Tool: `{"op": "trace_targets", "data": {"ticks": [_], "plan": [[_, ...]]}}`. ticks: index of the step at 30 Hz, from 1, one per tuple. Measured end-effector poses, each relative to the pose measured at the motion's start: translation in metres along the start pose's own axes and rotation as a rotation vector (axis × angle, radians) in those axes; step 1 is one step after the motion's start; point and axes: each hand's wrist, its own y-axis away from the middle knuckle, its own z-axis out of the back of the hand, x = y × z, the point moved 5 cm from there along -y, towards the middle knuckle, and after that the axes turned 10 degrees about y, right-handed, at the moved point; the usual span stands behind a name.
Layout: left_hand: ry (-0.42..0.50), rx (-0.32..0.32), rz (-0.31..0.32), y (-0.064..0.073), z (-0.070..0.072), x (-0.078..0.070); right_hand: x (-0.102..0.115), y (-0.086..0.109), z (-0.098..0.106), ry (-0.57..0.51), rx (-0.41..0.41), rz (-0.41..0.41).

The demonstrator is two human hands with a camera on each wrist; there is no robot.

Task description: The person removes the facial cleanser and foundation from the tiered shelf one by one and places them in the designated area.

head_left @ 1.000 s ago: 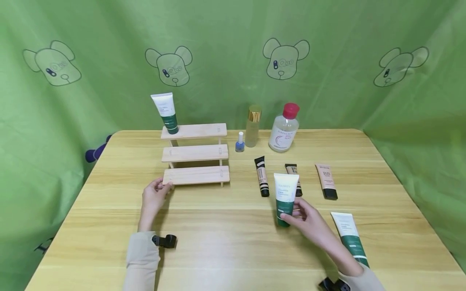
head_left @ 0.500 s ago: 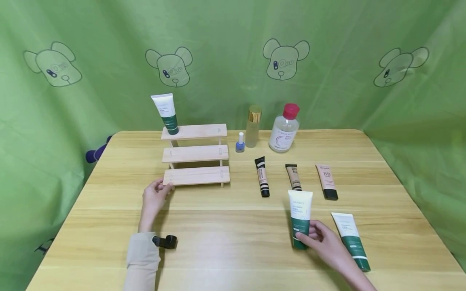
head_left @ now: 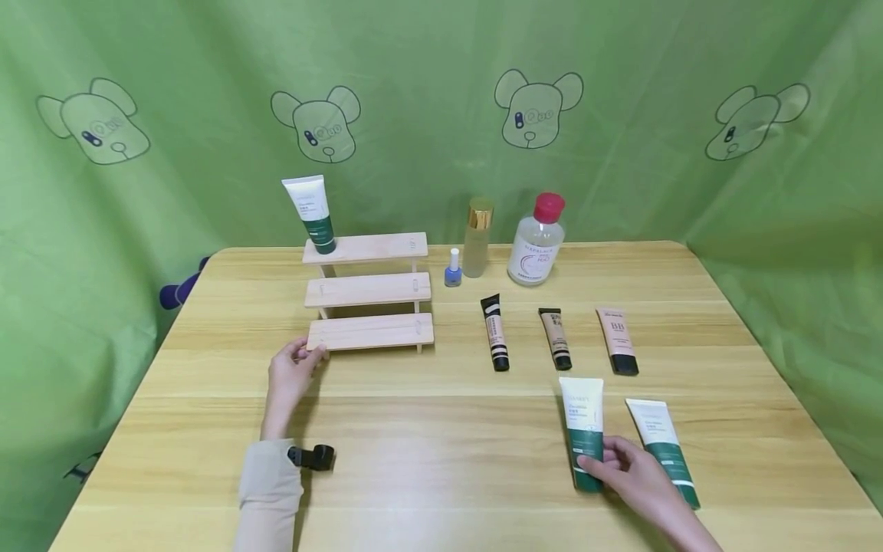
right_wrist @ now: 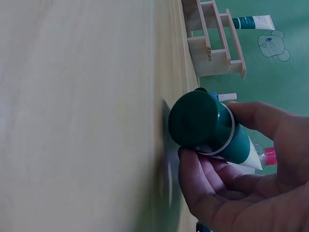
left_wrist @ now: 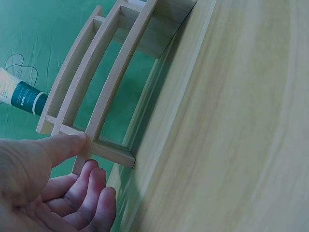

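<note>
My left hand (head_left: 288, 376) pinches the left end of the lowest step of a three-step wooden display rack (head_left: 371, 331). In the left wrist view the thumb lies on top of the board (left_wrist: 118, 79), fingers curled beneath. A white and green squeeze tube (head_left: 310, 211) stands cap down on the top step's left end. With thumb and fingers round its green lower part, my right hand (head_left: 638, 477) holds a similar squeeze tube (head_left: 582, 410), cap toward me. The right wrist view shows its dark green cap (right_wrist: 193, 120) close over the table. Just to the right lies another white and green tube (head_left: 662, 448).
Behind the right hand lie a black-ended slim tube (head_left: 495, 333), a beige tube (head_left: 556, 339) and a pink BB cream tube (head_left: 617, 341). Farther back stand blue nail polish (head_left: 452, 270), a gold-capped bottle (head_left: 477, 241) and a red-capped bottle (head_left: 534, 249). A green curtain (head_left: 428, 153) borders the table.
My right hand has carried its tube right and toward me, uncovering the beige tube and ending beside the lying green tube. My left hand stays at the rack.
</note>
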Motion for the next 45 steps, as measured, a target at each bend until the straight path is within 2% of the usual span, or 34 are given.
{"op": "trace_targets", "data": {"ticks": [9, 30, 39, 45], "plan": [[0.001, -0.001, 0.000, -0.0003, 0.0011, 0.0002, -0.0028, 0.0000, -0.0063, -0.040, 0.049, -0.051], [0.011, -0.001, 0.004, 0.0007, 0.0009, -0.0015, -0.0054, 0.0014, -0.0040, 0.038, 0.022, -0.069], [0.012, -0.011, -0.021, -0.0019, 0.0003, 0.0015, -0.0051, 0.0034, -0.0010, 0.068, 0.032, -0.066], [0.014, -0.004, -0.023, -0.0024, -0.0001, 0.0032, -0.0074, 0.0038, 0.0014, 0.027, 0.042, -0.048]]}}
